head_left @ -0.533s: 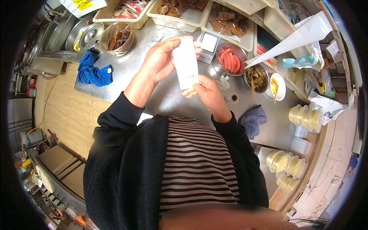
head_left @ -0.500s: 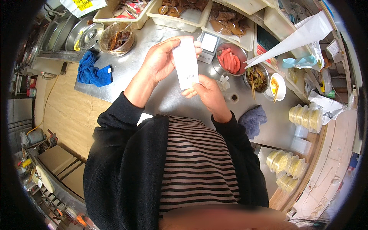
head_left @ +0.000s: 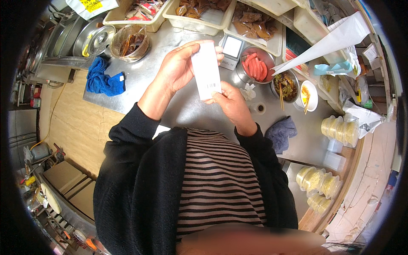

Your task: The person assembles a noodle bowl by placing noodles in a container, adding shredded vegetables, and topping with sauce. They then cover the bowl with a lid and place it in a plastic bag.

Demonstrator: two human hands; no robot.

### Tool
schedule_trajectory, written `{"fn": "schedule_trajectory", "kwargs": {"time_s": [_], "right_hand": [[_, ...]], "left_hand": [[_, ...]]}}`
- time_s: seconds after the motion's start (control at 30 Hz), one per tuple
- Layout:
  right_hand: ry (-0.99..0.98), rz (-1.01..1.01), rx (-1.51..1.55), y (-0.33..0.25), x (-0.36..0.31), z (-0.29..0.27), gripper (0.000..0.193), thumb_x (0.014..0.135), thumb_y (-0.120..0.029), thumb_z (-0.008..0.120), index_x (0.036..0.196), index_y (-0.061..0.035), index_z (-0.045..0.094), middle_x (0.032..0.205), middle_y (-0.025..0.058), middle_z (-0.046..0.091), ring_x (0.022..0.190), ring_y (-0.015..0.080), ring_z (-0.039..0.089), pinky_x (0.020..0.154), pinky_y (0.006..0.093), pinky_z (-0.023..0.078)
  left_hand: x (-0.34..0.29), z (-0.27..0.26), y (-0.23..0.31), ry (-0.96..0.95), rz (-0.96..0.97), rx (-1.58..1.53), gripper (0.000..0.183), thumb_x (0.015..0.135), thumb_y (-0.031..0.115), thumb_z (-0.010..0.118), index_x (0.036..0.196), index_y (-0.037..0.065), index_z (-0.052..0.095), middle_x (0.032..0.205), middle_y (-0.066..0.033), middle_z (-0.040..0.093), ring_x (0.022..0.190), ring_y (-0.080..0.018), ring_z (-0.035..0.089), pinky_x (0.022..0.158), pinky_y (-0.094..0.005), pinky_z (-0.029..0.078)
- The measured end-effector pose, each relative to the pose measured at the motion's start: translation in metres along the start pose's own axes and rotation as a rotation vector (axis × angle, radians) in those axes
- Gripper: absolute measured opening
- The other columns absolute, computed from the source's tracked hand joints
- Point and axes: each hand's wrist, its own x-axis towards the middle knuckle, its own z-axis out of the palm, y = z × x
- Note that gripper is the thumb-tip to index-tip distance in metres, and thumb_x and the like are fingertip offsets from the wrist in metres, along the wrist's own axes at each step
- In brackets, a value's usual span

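A long white paper slip [head_left: 206, 70] with a small barcode near its lower end is held up over the steel counter. At its upper left edge my left hand [head_left: 180, 66] grips it, thumb in front and fingertips showing past the right edge. My right hand [head_left: 229, 102] pinches the lower right corner between thumb and fingers. Just beyond the slip stands a white device with a screen [head_left: 232, 47]. To its right is a steel bowl of red, sausage-like pieces [head_left: 254, 67]. A crumpled tissue [head_left: 248, 92] and a small roll [head_left: 259, 108] lie near my right hand.
On the steel counter [head_left: 170, 36] lie a blue cloth [head_left: 102, 78] at left and a grey cloth [head_left: 281, 134] at right. Bowls with chopsticks [head_left: 285, 87] stand at the right. Stacked clear tubs [head_left: 340, 131] line the right side. Bins of packets [head_left: 204, 25] fill the back.
Almost nothing differs. Both hands keep hold of the slip in nearly the same place; the right fingers have shifted very slightly at its lower corner.
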Motion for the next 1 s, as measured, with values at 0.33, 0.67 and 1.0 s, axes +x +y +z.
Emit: {"fn": "schedule_trajectory", "kwargs": {"time_s": [0.33,0.67,1.0], "right_hand": [[0.004,-0.008,0.068,0.0006,0.0007,0.001,0.022,0.088,-0.006,0.054,0.107,0.0048,0.055,0.09,0.0048,0.062,0.078,0.0096,0.056,0.07,0.0227,0.045],[-0.05,0.047,0.219,-0.0032,-0.0013,0.0038,0.028,0.09,-0.003,0.049,0.116,0.0061,0.05,0.106,0.0149,0.061,0.096,0.0201,0.061,0.085,0.0318,0.048],[-0.013,0.063,0.23,-0.0044,-0.002,0.0075,0.025,0.094,-0.009,0.045,0.112,0.0069,0.051,0.101,0.0186,0.064,0.086,0.0227,0.065,0.075,0.0313,0.052]], "left_hand": [[-0.0004,-0.0013,-0.0028,-0.023,-0.034,0.04,0.041,0.095,0.014,0.035,0.128,-0.011,0.038,0.124,-0.0301,0.049,0.115,-0.0394,0.051,0.1,-0.0478,0.041],[-0.0018,0.0001,-0.0071,-0.053,-0.035,0.051,0.041,0.095,0.014,0.035,0.127,-0.011,0.039,0.123,-0.0303,0.05,0.114,-0.0405,0.051,0.1,-0.0489,0.041],[-0.0016,0.0002,-0.008,-0.042,-0.011,0.072,0.037,0.095,0.014,0.036,0.121,-0.011,0.044,0.117,-0.0298,0.054,0.108,-0.0388,0.056,0.095,-0.046,0.046]]}}
